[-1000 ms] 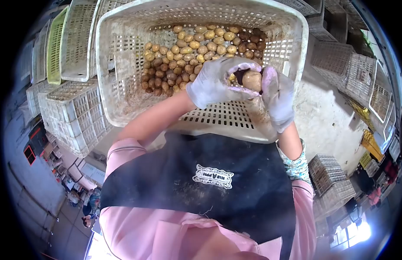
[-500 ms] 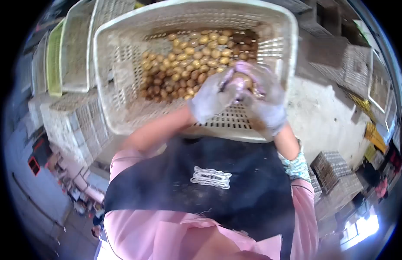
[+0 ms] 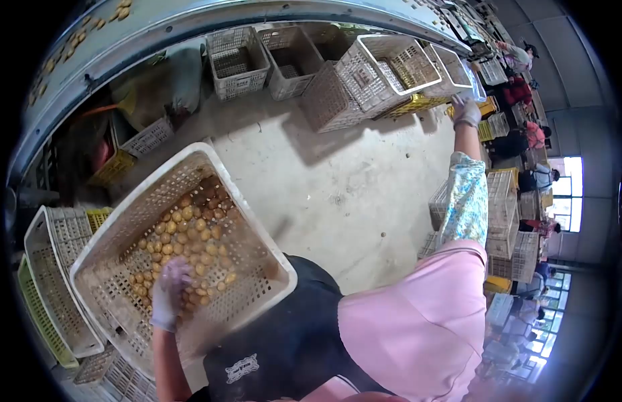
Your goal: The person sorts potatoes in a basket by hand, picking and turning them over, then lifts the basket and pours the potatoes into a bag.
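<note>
Potatoes (image 3: 205, 234): small, rounded, yellow-tan to dark brown, many looking shiny; they are lying loose in a patch on the crate's bottom, the darker ones bunching toward the end farther from the apron.
Large crate (image 3: 254, 231): off-white plastic, rectangular, open-topped, with perforated walls; brown stains are showing inside; it is lying slantwise in the view, its support being hidden.
Far crate (image 3: 456, 75): pale, open-topped; it is sitting tilted beside other crates at upper right, its contents being unclear.
</note>
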Demonstrator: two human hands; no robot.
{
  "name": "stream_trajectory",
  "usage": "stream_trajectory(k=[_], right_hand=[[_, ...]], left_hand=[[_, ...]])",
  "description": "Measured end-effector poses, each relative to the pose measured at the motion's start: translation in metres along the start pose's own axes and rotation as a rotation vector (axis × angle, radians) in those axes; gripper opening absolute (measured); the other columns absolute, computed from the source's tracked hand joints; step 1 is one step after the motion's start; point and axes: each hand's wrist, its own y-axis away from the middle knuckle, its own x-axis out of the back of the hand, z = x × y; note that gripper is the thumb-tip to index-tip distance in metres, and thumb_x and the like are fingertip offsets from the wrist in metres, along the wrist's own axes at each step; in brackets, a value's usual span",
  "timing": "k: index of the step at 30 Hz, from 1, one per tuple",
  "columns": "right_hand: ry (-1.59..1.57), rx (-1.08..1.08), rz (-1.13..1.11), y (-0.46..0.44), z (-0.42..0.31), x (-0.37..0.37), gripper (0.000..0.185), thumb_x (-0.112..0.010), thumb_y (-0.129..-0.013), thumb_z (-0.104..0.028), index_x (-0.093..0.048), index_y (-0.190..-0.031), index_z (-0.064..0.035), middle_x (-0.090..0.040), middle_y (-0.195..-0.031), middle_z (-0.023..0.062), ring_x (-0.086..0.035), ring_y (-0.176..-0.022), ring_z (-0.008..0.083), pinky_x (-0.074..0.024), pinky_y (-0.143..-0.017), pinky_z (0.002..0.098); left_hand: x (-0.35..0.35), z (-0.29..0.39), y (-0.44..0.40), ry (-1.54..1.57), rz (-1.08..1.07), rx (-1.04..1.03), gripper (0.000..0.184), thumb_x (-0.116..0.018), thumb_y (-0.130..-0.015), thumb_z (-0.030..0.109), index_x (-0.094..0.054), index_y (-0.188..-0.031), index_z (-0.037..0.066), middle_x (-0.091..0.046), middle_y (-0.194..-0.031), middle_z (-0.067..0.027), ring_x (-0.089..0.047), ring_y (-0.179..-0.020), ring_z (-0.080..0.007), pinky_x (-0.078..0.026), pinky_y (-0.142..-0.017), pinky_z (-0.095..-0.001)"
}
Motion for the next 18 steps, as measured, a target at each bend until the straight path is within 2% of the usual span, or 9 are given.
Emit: stream_trajectory(k=[3, 6, 8, 9, 10, 11, 14, 17, 18], right_hand=[[0.442, 0.015, -0.446, 0.171, 0.088, -0.09, 0.032, -0.053, -0.096, -0.012, -0.053, -0.126, -0.0017, -0.063, -0.112, 0.01, -0.063, -0.096, 0.0194, -0.049, -0.084, 0.0308], [0.44, -0.005, -0.772, 0.367, 0.162, -0.152, 0.034, -0.056, -0.097, -0.008, -0.052, -0.129, -0.0002, -0.065, -0.112, 0.0091, -0.065, -0.09, 0.0149, -0.0525, -0.076, 0.026], [0.359, -0.118, -0.841, 0.482, 0.17, -0.186, 0.034, -0.052, -0.098, -0.003, -0.05, -0.13, 0.0049, -0.063, -0.116, 0.0136, -0.064, -0.096, 0.0171, -0.0516, -0.083, 0.0283], [0.28, -0.169, -0.855, 0.521, 0.176, -0.195, 0.034, -0.051, -0.098, -0.003, -0.049, -0.131, 0.0052, -0.063, -0.117, 0.014, -0.064, -0.096, 0.0174, -0.0516, -0.084, 0.0286], [0.204, -0.216, -0.86, 0.554, 0.183, -0.2, 0.034, -0.05, -0.098, -0.002, -0.049, -0.131, 0.0055, -0.062, -0.117, 0.0145, -0.064, -0.096, 0.0177, -0.0516, -0.085, 0.0289], [0.145, -0.26, -0.849, 0.582, 0.188, -0.202, 0.035, -0.049, -0.098, -0.002, -0.048, -0.132, 0.0058, -0.062, -0.118, 0.015, -0.064, -0.097, 0.0181, -0.0516, -0.085, 0.0293], [0.285, -0.155, -1.017, 0.626, 0.198, -0.206, 0.031, -0.048, -0.096, 0.003, -0.052, -0.127, 0.0063, -0.064, -0.115, 0.0161, -0.064, -0.096, 0.0199, -0.053, -0.085, 0.0303], [0.379, -0.065, -1.022, 0.622, 0.203, -0.205, 0.03, -0.048, -0.097, 0.002, -0.054, -0.126, 0.0064, -0.065, -0.113, 0.0174, -0.066, -0.094, 0.0201, -0.0543, -0.085, 0.032], [0.313, -0.096, -0.999, 0.615, 0.2, -0.208, 0.028, -0.046, -0.098, 0.0, -0.054, -0.125, 0.0062, -0.065, -0.111, 0.0185, -0.067, -0.093, 0.0207, -0.0555, -0.084, 0.0319]], left_hand=[[-0.01, -0.005, -0.009, 0.037, -0.093, -0.129, 0.037, -0.042, -0.102, 0.029, -0.054, -0.125, 0.001, -0.063, -0.11, -0.0061, -0.06, -0.093, -0.0135, -0.048, -0.083, -0.027], [-0.032, 0.007, -0.053, -0.763, -0.155, -0.223, 0.036, -0.051, -0.096, 0.029, -0.063, -0.118, 0.003, -0.062, -0.123, -0.0156, -0.06, -0.111, -0.0295, -0.047, -0.094, -0.0344], [-0.063, -0.052, -0.093, -0.867, 0.059, -0.728, 0.036, -0.056, -0.091, 0.033, -0.065, -0.109, 0.003, -0.067, -0.108, -0.0176, -0.063, -0.1, -0.034, -0.048, -0.089, -0.0425], [-0.084, -0.008, -0.093, -0.802, -0.12, -0.705, 0.029, -0.058, -0.086, 0.028, -0.069, -0.097, 0.003, -0.069, -0.097, -0.0169, -0.064, -0.092, -0.0348, -0.049, -0.084, -0.0441], [-0.109, 0.002, -0.116, -1.343, -0.567, -0.527, 0.023, -0.058, -0.082, 0.023, -0.073, -0.082, 0.005, -0.07, -0.089, -0.0158, -0.066, -0.085, -0.034, -0.051, -0.078, -0.0439], [-0.137, -0.061, -0.145, -1.209, -0.417, -0.807, 0.02, -0.058, -0.078, 0.019, -0.074, -0.073, 0.007, -0.07, -0.082, -0.0147, -0.067, -0.078, -0.0333, -0.052, -0.072, -0.0441], [-0.205, -0.177, -0.206, -1.126, -0.344, -0.802, 0.026, -0.059, -0.079, 0.025, -0.075, -0.091, 0.007, -0.072, -0.098, -0.0124, -0.067, -0.096, -0.0298, -0.051, -0.085, -0.0407], [-0.142, -0.101, -0.15, -1.142, -0.533, -0.358, 0.034, -0.056, -0.084, 0.033, -0.074, -0.1, 0.009, -0.069, -0.11, -0.0099, -0.063, -0.106, -0.0283, -0.047, -0.094, -0.0384], [-0.112, -0.085, -0.138, -1.2, -0.644, -0.465, 0.037, -0.053, -0.087, 0.039, -0.073, -0.1, 0.011, -0.069, -0.106, -0.0109, -0.063, -0.101, -0.0298, -0.046, -0.095, -0.0387]])
